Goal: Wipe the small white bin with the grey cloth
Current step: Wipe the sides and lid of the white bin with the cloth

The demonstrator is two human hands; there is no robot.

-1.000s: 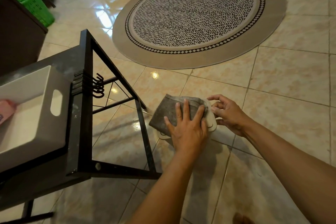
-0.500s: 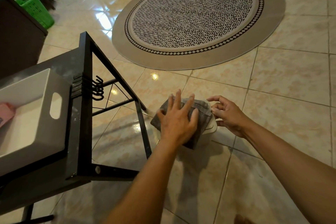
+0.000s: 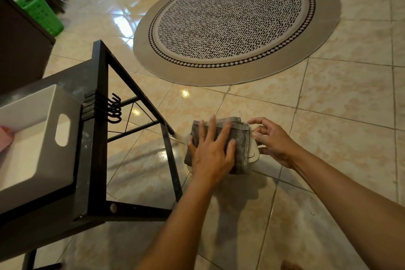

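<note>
The bin (image 3: pixel 254 155) stands on the floor at 5 o'clock of the rug (image 3: pixel 236 22). The left hand (image 3: pixel 211 151), flat and released, presses the cloth (image 3: pixel 242 138) on its top; the right hand (image 3: pixel 271 138) pinches the bin's rim. Pressing too hard off-centre could tip the light bin or slide it on the glossy tiles.

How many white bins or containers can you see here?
2. A small white bin sits on the floor, mostly covered by the grey cloth under the left hand. A larger white bin sits on the black table at left. Others may be hidden.
</note>
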